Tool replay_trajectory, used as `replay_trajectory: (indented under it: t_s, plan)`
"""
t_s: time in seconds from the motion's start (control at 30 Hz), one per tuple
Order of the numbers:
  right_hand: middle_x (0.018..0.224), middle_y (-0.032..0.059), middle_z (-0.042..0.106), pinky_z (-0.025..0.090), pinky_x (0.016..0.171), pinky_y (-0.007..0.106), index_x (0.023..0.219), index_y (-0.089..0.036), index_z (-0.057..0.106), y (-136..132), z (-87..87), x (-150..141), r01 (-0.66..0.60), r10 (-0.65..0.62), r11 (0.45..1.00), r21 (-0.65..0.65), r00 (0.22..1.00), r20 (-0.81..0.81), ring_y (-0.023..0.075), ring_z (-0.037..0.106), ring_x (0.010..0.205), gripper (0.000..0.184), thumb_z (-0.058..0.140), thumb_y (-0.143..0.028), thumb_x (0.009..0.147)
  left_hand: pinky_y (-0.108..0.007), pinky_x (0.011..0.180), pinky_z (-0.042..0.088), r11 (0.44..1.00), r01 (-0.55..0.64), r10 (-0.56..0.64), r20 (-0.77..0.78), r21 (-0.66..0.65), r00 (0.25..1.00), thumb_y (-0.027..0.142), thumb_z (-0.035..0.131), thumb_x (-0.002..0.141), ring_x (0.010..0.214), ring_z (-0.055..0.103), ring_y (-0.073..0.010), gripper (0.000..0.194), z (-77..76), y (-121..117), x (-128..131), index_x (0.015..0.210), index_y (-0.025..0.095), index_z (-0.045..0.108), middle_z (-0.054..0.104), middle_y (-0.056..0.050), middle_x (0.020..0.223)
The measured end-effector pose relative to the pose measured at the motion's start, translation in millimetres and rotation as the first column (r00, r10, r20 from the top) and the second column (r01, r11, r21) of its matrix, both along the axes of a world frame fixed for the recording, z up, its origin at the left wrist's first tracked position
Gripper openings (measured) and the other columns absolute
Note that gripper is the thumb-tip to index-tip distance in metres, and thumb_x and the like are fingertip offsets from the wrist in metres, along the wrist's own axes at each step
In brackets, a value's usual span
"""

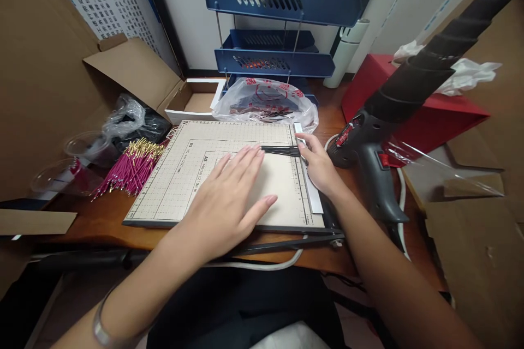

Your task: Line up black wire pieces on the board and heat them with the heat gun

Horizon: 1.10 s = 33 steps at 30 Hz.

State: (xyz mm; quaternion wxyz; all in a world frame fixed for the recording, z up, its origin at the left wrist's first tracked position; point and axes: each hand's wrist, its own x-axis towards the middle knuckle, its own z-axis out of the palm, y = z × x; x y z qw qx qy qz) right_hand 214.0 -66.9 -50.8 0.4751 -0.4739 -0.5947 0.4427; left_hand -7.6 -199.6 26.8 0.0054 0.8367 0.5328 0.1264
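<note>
A bundle of thin black strands (281, 150) lies across the cream gridded board of a paper cutter (172, 174), near its right edge. My left hand (229, 196) rests flat on the board, fingers stretched out, with its fingertips over the left end of the strands. At the right end, my right hand (319, 166) has thumb and fingers curled closely about the strand tips, beside the white strip (313, 191) along the cutter's edge. The cutter's black blade arm (290, 242) is swung down along the front. Part of the strands is hidden under my left fingers.
Magenta strands with gold tips (133, 169) are heaped left of the board. Behind it sit a plastic bag (266, 99), an open carton (192, 101) and a blue tiered rack (274, 62). A black heat gun (372, 147) and red box (438, 114) stand at right.
</note>
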Motion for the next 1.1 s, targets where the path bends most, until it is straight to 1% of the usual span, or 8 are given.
replay_trajectory:
  t_s: [0.07, 0.13, 0.23, 0.4, 0.57, 0.73, 0.97, 1.1]
  plan:
    - [0.138, 0.009, 0.068, 0.038, 0.125, 0.052, 0.122, -0.028, 0.06, 0, 0.9, -1, 0.026, -0.026, 1.0, -0.005, 1.0, -0.009, 0.0277, 0.059, 0.135, 0.038, 0.056, -0.051, 0.091, -0.048, 0.137, 0.019, 0.991, -0.02, 0.009, -0.082, -0.131, 0.997, 0.057, 0.032, 0.112, 0.167, 0.022, -0.0285, 0.077, 1.8, 28, 16, 0.17, 0.007, 0.028, 0.022, -0.015, 0.178]
    - [0.136, 0.0091, 0.069, 0.039, 0.124, 0.051, 0.119, -0.027, 0.062, -1, 2.6, -3, 0.052, -0.052, 0.999, 0.007, 0.999, -0.006, 0.0274, 0.059, 0.134, 0.039, 0.055, -0.053, 0.091, -0.048, 0.138, 0.017, 0.973, -0.017, -0.017, -0.145, -0.229, 0.989, 0.057, 0.029, 0.112, 0.168, 0.016, -0.0288, 0.079, 2.4, 48, 29, 0.171, 0.003, 0.024, 0.016, -0.016, 0.179]
    - [0.135, 0.0096, 0.068, 0.039, 0.125, 0.05, 0.116, -0.026, 0.063, -3, 5.2, -5, 0.077, -0.078, 0.996, 0.039, 0.997, 0.011, 0.0275, 0.058, 0.134, 0.042, 0.055, -0.056, 0.089, -0.049, 0.138, 0.015, 0.956, 0.014, -0.072, -0.189, -0.292, 0.979, 0.059, 0.027, 0.112, 0.168, 0.012, -0.03, 0.083, 1.5, 63, 42, 0.171, 0.0, 0.019, 0.012, -0.018, 0.179]
    - [0.13, 0.01, 0.07, 0.04, 0.123, 0.053, 0.116, -0.026, 0.064, -3, 5.8, -5, 0.08, -0.081, 0.996, 0.042, 0.996, 0.029, 0.0287, 0.058, 0.129, 0.046, 0.058, -0.061, 0.087, -0.05, 0.137, 0.015, 0.964, 0.058, -0.107, -0.181, -0.259, 0.978, 0.059, 0.024, 0.112, 0.168, 0.013, -0.0304, 0.083, -5.4, 68, 47, 0.17, 0.0, 0.022, 0.015, -0.019, 0.178]
    - [0.133, 0.01, 0.069, 0.038, 0.124, 0.053, 0.115, -0.026, 0.063, -3, 5.7, -5, 0.084, -0.085, 0.996, 0.039, 0.996, 0.027, 0.0297, 0.057, 0.132, 0.047, 0.058, -0.063, 0.087, -0.048, 0.137, 0.014, 0.965, 0.059, -0.109, -0.183, -0.257, 0.977, 0.06, 0.022, 0.112, 0.168, 0.015, -0.0294, 0.082, -10.2, 71, 46, 0.17, 0.002, 0.023, 0.017, -0.018, 0.178]
    - [0.135, 0.0102, 0.069, 0.039, 0.124, 0.052, 0.116, -0.026, 0.064, -5, 6.3, -6, 0.09, -0.09, 0.995, 0.036, 0.996, 0.024, 0.029, 0.058, 0.133, 0.047, 0.058, -0.063, 0.087, -0.047, 0.137, 0.014, 0.962, 0.061, -0.115, -0.192, -0.267, 0.975, 0.06, 0.02, 0.112, 0.168, 0.015, -0.0291, 0.083, -10.2, 72, 44, 0.171, 0.001, 0.022, 0.016, -0.018, 0.178]
    - [0.137, 0.0117, 0.069, 0.04, 0.123, 0.05, 0.117, -0.024, 0.063, -6, 9.8, -6, 0.091, -0.092, 0.995, 0.03, 0.995, 0.037, 0.0287, 0.058, 0.135, 0.044, 0.055, -0.057, 0.088, -0.048, 0.137, 0.013, 0.958, 0.046, -0.106, -0.202, -0.282, 0.974, 0.061, 0.019, 0.112, 0.168, 0.013, -0.0296, 0.084, -10.3, 75, 40, 0.171, 0.002, 0.019, 0.013, -0.017, 0.179]
    - [0.137, 0.0121, 0.069, 0.04, 0.124, 0.051, 0.118, -0.023, 0.063, -6, 9.3, -6, 0.087, -0.087, 0.996, 0.023, 0.995, 0.039, 0.0288, 0.059, 0.134, 0.044, 0.054, -0.055, 0.09, -0.048, 0.138, 0.012, 0.955, 0.035, -0.098, -0.201, -0.293, 0.975, 0.061, 0.019, 0.112, 0.169, 0.011, -0.0287, 0.084, -10.1, 77, 38, 0.172, 0.002, 0.017, 0.012, -0.017, 0.179]
